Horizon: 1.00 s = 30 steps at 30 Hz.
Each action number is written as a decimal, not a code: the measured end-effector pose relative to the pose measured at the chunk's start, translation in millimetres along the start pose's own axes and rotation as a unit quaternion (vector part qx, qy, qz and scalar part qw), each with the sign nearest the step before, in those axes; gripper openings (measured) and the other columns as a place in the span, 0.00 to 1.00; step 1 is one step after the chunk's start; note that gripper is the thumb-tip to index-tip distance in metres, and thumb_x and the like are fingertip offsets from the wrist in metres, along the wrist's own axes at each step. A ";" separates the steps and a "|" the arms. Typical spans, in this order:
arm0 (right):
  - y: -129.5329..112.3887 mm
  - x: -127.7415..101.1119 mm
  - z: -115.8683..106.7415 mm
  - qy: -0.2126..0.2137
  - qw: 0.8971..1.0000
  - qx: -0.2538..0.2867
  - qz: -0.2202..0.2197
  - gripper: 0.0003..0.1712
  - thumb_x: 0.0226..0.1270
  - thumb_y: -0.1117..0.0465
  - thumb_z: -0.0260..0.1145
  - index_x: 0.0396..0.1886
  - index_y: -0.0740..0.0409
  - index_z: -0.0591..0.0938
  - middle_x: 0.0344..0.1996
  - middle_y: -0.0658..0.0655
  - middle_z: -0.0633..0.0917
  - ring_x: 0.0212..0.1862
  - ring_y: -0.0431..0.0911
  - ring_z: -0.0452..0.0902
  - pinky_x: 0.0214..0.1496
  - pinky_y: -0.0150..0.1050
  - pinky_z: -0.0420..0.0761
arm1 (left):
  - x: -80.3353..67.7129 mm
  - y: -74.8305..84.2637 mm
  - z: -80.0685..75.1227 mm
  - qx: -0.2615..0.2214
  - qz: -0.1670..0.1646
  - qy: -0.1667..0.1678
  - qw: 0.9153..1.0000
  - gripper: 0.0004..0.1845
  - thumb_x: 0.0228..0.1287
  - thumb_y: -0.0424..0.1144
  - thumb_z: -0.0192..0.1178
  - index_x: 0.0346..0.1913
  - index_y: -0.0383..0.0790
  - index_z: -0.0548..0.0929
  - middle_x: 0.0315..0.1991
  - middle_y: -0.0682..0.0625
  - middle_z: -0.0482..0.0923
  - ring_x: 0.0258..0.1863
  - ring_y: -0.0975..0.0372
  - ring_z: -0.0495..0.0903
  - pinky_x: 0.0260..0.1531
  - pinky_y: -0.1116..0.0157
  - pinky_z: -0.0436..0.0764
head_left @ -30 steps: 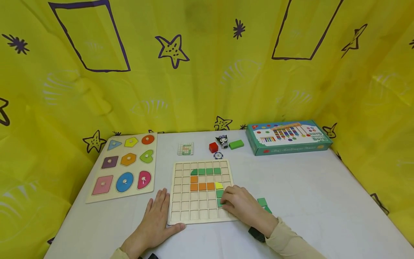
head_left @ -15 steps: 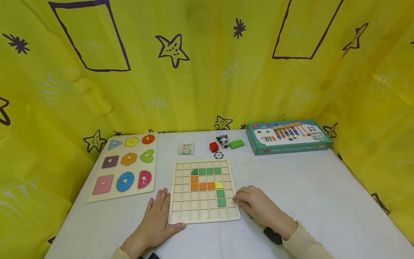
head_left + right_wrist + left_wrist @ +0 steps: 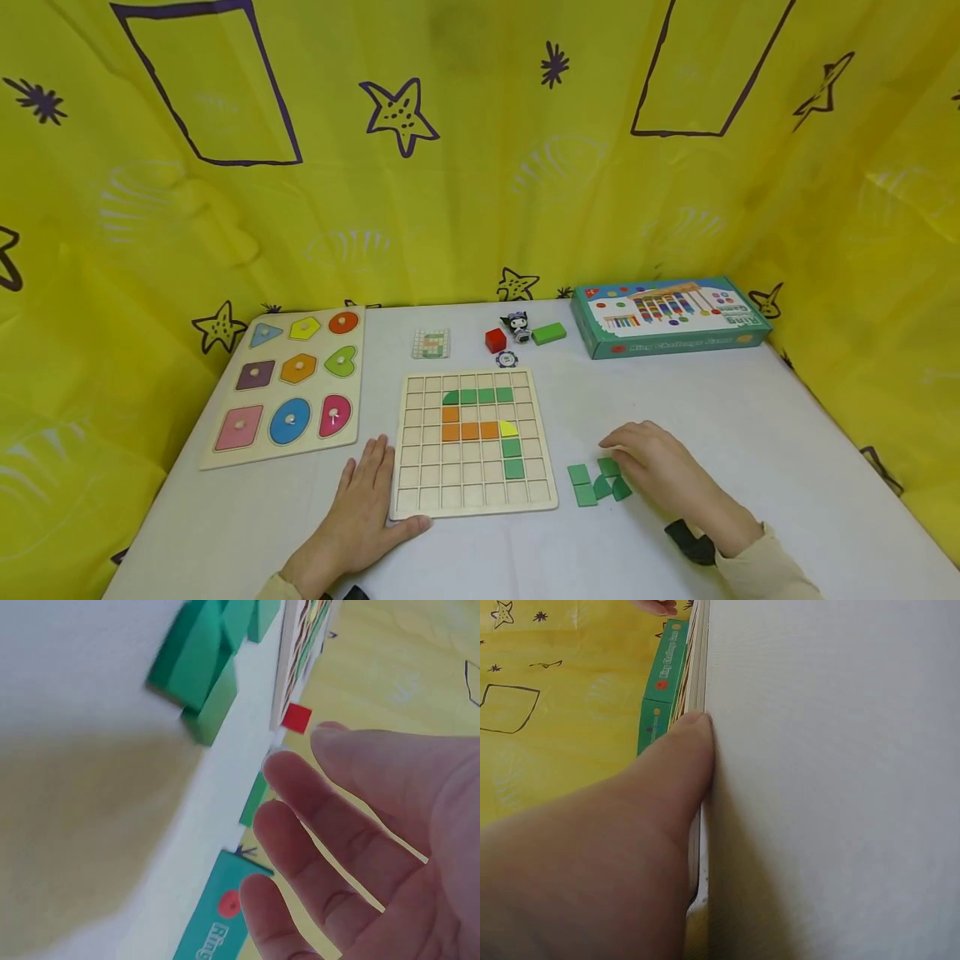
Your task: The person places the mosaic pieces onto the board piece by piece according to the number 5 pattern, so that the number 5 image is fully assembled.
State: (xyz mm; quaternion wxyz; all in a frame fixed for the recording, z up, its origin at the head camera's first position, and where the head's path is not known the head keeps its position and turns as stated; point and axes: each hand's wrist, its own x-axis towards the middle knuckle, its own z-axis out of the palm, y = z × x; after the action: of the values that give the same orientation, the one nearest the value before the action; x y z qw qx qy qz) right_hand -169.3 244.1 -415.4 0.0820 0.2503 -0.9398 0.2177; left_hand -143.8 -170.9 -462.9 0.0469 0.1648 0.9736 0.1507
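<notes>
A wooden grid board (image 3: pixel 480 496) lies on the white table, set with several green tiles (image 3: pixel 480 396), orange tiles (image 3: pixel 470 432) and one yellow rounded tile (image 3: pixel 508 428). Along the board's lower left edge rests my left hand (image 3: pixel 352 512), fingers straight and thumb spread at the corner; its thumb (image 3: pixel 694 739) touches the board's edge in the left wrist view. My right hand (image 3: pixel 667 471) hovers just beside a group of loose green tiles (image 3: pixel 585 495), some square and some rounded. In the right wrist view its fingers are loosely bent, with nothing between them, apart from the tiles (image 3: pixel 191 660).
A knobbed shape puzzle (image 3: pixel 281 383) lies at the left. Behind the board are a small pattern card (image 3: pixel 431 344), a red cube (image 3: pixel 495 341), a small figurine (image 3: pixel 517 327), a green block (image 3: pixel 549 334) and a round chip (image 3: pixel 507 359). A game box (image 3: pixel 675 343) stands back right.
My right hand has left the tiles at the board's right side and moved right to the loose green tiles, uncovering most of them. My left hand has stayed in place.
</notes>
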 end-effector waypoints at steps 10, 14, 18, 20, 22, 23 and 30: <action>8.3 -9.9 1.4 -0.029 0.999 0.020 0.036 0.11 0.61 0.69 0.70 0.43 0.54 0.87 0.39 0.43 0.84 0.44 0.42 0.77 0.48 0.46 0.79 | -0.8 -0.2 1.1 0.001 0.009 0.019 1.000 0.61 0.56 0.76 0.51 0.73 0.24 0.55 0.75 0.33 0.48 0.74 0.44 0.42 0.67 0.39 0.45; 9.6 -8.1 3.9 -0.051 0.997 0.026 0.055 0.10 0.61 0.65 0.71 0.43 0.54 0.87 0.37 0.42 0.82 0.41 0.40 0.75 0.45 0.43 0.78 | -1.0 0.5 0.8 -0.005 0.011 0.027 1.000 0.60 0.55 0.75 0.53 0.72 0.24 0.55 0.74 0.33 0.49 0.74 0.43 0.43 0.67 0.39 0.46; 8.9 -5.0 6.3 -0.069 0.995 0.037 0.068 0.10 0.60 0.60 0.73 0.42 0.54 0.87 0.36 0.41 0.81 0.39 0.40 0.72 0.43 0.42 0.76 | -1.2 0.4 1.2 -0.008 0.008 0.025 1.000 0.61 0.55 0.76 0.52 0.72 0.24 0.55 0.75 0.33 0.48 0.74 0.44 0.42 0.67 0.39 0.45; 8.1 -3.5 7.3 -0.075 0.994 0.041 0.069 0.11 0.60 0.58 0.74 0.42 0.54 0.86 0.35 0.41 0.79 0.37 0.39 0.71 0.41 0.41 0.75 | -1.4 0.1 1.6 -0.006 0.006 0.022 1.000 0.61 0.55 0.76 0.52 0.73 0.24 0.55 0.75 0.34 0.48 0.74 0.44 0.42 0.67 0.40 0.44; 7.2 -1.6 8.5 -0.077 0.994 0.041 0.071 0.12 0.59 0.58 0.74 0.42 0.54 0.86 0.33 0.41 0.77 0.35 0.39 0.69 0.39 0.39 0.74 | -1.5 -0.3 2.2 -0.006 0.005 0.023 1.000 0.61 0.55 0.76 0.51 0.73 0.25 0.55 0.75 0.34 0.48 0.74 0.44 0.42 0.67 0.39 0.44; 6.9 -0.7 9.1 -0.078 0.994 0.041 0.070 0.12 0.59 0.58 0.74 0.42 0.55 0.86 0.31 0.41 0.76 0.34 0.39 0.68 0.37 0.38 0.73 | -1.4 -0.5 2.5 -0.007 0.005 0.025 1.000 0.61 0.55 0.76 0.51 0.73 0.25 0.55 0.75 0.34 0.48 0.74 0.44 0.42 0.67 0.39 0.45; 5.6 4.1 12.3 -0.079 0.994 0.038 0.071 0.11 0.60 0.58 0.73 0.41 0.57 0.86 0.28 0.42 0.74 0.31 0.38 0.66 0.33 0.36 0.71 | -0.6 -0.3 2.5 -0.006 0.004 0.025 1.000 0.61 0.55 0.77 0.51 0.73 0.25 0.56 0.75 0.34 0.48 0.74 0.44 0.42 0.67 0.39 0.45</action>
State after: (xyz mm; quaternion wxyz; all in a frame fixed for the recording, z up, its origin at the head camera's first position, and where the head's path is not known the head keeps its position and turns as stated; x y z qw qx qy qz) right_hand -176.2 241.1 -427.4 -0.0174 0.2027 -0.9498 0.2377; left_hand -143.0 -170.7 -465.3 0.0234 0.1647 0.9729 0.1605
